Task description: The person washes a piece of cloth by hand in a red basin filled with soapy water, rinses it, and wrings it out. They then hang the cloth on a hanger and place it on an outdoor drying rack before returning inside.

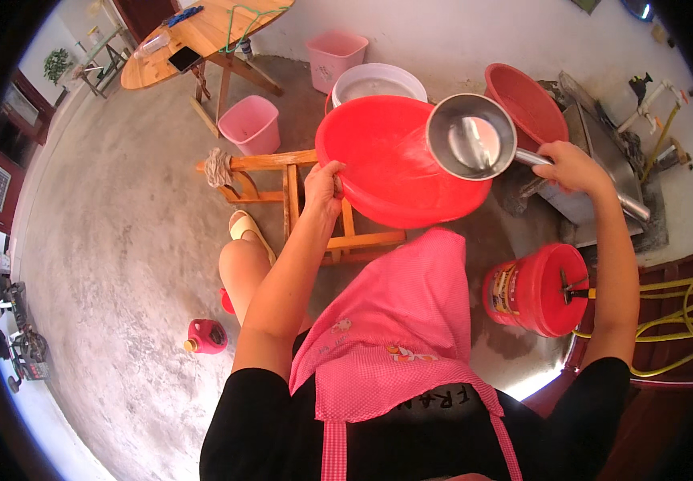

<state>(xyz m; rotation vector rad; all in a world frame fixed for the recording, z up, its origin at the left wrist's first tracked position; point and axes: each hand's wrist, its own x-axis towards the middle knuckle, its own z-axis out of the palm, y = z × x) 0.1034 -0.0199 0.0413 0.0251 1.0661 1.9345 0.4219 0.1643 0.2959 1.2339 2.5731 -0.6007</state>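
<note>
My left hand (324, 187) grips the near left rim of a red plastic basin (370, 156), which rests over a wooden stand (292, 180). In my right hand (569, 168) is the handle of a metal water ladle (472, 137). The ladle's bowl hangs over the basin's right side, its shiny inside facing up at me. Clear water streaks across the basin beside the ladle's left lip. A knotted cloth or mop-like bundle (219, 168) is on the left end of the stand's rail.
Behind the basin stand a white bucket (380, 84) and pink bins (250, 126). A reddish basin (526, 102) leans near the metal sink (593, 162). At right is a lidded red bucket (538, 291); a detergent jug (208, 337) lies on the floor. A wooden table (220, 30) stands far left.
</note>
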